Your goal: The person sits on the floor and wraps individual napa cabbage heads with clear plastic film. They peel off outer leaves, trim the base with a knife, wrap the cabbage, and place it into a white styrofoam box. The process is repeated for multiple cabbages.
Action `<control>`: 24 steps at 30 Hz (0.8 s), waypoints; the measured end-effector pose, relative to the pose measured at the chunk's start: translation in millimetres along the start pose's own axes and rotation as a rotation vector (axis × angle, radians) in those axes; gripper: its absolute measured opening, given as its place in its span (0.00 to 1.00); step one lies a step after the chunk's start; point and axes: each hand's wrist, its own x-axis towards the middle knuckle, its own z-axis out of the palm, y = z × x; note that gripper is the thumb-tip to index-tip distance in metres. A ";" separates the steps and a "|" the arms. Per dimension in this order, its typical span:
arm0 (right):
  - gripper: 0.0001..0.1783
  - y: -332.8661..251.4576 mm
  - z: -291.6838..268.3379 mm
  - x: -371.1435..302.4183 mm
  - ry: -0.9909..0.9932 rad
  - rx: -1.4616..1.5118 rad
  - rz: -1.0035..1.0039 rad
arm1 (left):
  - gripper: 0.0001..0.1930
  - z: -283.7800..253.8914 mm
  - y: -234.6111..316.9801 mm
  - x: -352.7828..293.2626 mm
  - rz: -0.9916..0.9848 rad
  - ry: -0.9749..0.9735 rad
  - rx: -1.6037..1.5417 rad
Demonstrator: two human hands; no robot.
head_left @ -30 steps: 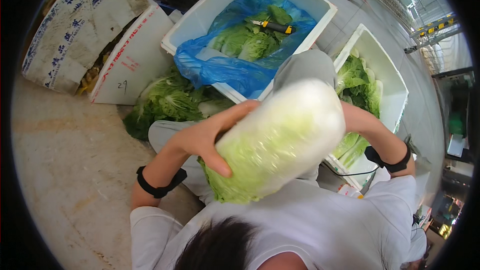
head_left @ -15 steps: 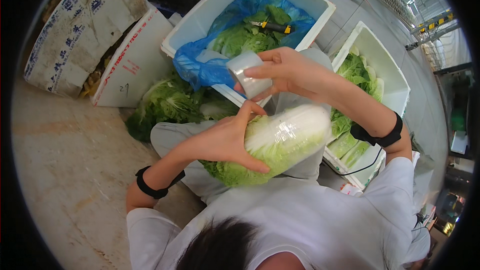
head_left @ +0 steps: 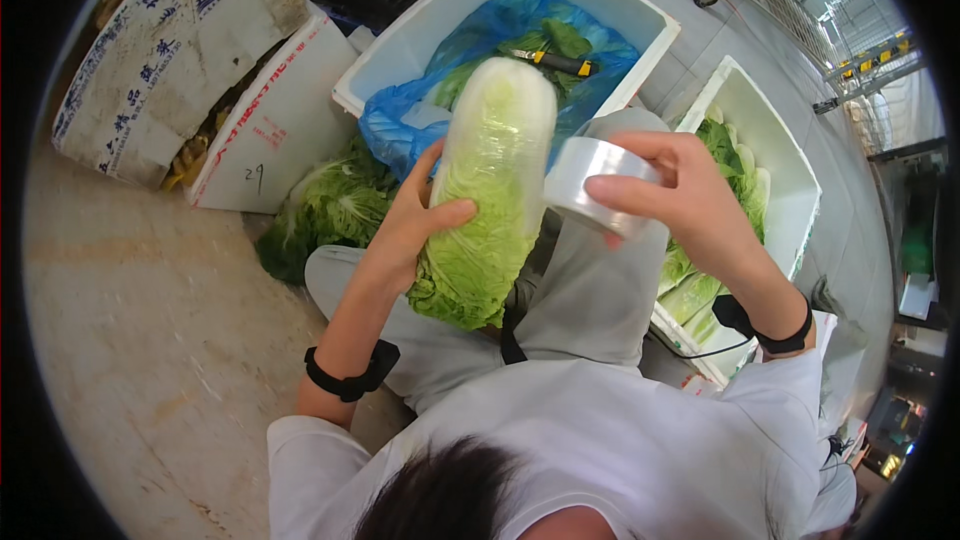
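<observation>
My left hand (head_left: 416, 216) grips a napa cabbage (head_left: 484, 230) from its left side, thumb across the front. The cabbage stands nearly upright over my lap, white base up and leafy green end down, with shiny clear film around its upper part. My right hand (head_left: 680, 182) is closed on a roll of clear film (head_left: 583, 172), just right of the cabbage. Whether a strip of film links roll and cabbage I cannot tell. Behind the cabbage, a cutting tool with a yellow and black handle (head_left: 568, 63) lies on greens in a blue plastic bag (head_left: 392, 120).
A white foam box (head_left: 655, 38) holds the blue bag. Another foam box (head_left: 795, 155) with several leafy cabbages stands at the right. Loose cabbage leaves (head_left: 335, 200) lie on the floor beside a white carton (head_left: 262, 130). A metal cart (head_left: 770, 2) is at the far right.
The cabbage has turned from lying sideways to nearly upright, base up. My right hand has moved the roll right and a little down, from above the cabbage to beside it.
</observation>
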 end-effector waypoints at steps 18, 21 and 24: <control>0.34 30.5 -33.0 5.6 0.138 -0.619 -0.159 | 0.51 27.2 -15.2 4.8 -0.045 -0.353 0.319; 0.34 34.3 -23.2 7.5 0.069 -0.821 -0.047 | 0.44 28.5 -12.6 1.9 -0.134 -0.275 0.304; 0.36 41.0 -7.5 14.9 0.054 -0.949 -0.132 | 0.37 30.4 -20.6 1.8 -0.151 -0.083 0.211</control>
